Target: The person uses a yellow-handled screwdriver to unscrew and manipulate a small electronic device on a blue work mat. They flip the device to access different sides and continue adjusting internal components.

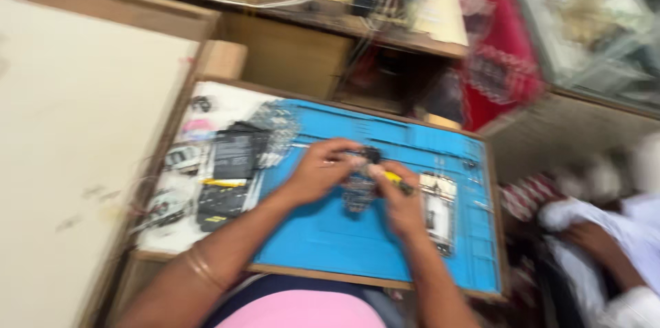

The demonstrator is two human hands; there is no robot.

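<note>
Nearest camera: pink garment (302, 311) at the bottom edge, both forearms reaching forward over it
Work surface: blue mat (323, 232) laid on a small wooden bench (148, 256)
Work piece: small dark circuit assembly (357, 187), raised just above the middle of the mat, between the two hands; blur hides its detail
Left hand (320, 173): fingers curled and pinching the upper left part of the assembly; thin bangles (203, 269) on the wrist
Right hand (402, 204): fingers closed around a yellow-handled tool (399, 180), its dark end towards the assembly; whether the tip touches cannot be told
Beside right hand: opened phone body (438, 208), flat on the mat, just right of the hand
Left of mat: dark flat parts (230, 170) and loose small pieces on a white sheet (175, 232)
Bystander: another person's white sleeve (619, 232) at the right edge, well apart from the bench
Technique, judged: steady the assembly firmly with the left hand, keep both wrists low over the mat, and bring the tool in square with light pressure so that it does not slip
Risk, judged: small parts may drop; work directly above the mat
</note>
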